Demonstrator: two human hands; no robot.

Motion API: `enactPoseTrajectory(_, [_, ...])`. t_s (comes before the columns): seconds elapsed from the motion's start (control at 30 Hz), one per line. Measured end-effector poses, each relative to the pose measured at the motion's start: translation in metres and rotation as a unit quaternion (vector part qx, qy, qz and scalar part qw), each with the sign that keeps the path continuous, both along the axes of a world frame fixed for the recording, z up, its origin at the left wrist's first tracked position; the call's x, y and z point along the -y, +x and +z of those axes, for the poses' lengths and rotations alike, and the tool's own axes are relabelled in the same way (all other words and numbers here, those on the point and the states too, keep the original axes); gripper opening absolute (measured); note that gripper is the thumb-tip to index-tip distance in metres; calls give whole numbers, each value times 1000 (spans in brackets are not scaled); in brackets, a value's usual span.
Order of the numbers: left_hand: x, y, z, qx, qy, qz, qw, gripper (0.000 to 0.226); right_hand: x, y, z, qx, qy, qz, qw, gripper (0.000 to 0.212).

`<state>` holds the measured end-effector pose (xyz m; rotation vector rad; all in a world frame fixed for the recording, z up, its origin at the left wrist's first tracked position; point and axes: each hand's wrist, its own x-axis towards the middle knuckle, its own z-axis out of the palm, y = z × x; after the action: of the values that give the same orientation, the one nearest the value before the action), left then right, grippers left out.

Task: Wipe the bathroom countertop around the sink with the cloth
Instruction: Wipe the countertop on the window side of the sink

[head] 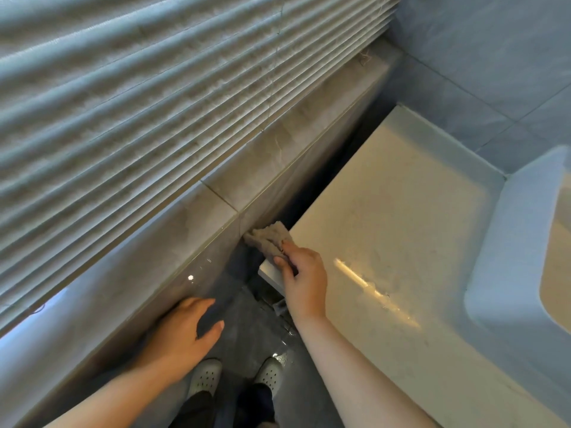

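The cloth (268, 237) looks soft and light; our right hand (304, 279) pinches its near edge, fingers (289, 248) clamped, at the tabletop (386, 227) corner.

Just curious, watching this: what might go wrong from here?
The cloth hangs partly off the countertop corner, gripped by the right hand. If it slips, it could drop into the dark gap beside the tiled ledge. Dirt wiped that way may fall in there too. The streaky shine on the top hints that damp patches might be left.
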<state>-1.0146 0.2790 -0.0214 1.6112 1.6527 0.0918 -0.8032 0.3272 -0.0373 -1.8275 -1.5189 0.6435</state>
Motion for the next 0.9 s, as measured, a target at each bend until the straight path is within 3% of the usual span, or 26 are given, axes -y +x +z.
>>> enactPoseTrajectory(0.1, [0,-2,1,-6,2,-7,1000,53,20,-12,6,-22,-22,27,999,25])
enactPoseTrajectory(0.27, [0,-7,6,-1,-11,-15,1000,56,49,-4,29,-164,-134,40,976,19])
enactPoseTrajectory(0.43, [-5,10,20,8,-4,-58,998,59,64,48,55,-203,-60,-113,971,23])
enactPoseTrajectory(0.7, [-20,75,33,39,146,-216,965,62,61,165,55,-124,52,-328,935,28])
enactPoseTrajectory(0.77, [-23,88,31,30,166,-245,955,70,63,187,45,-97,36,-345,933,29])
enactPoseTrajectory(0.9, [-28,105,27,12,184,-271,945,63,58,207,23,-24,1,-327,945,40])
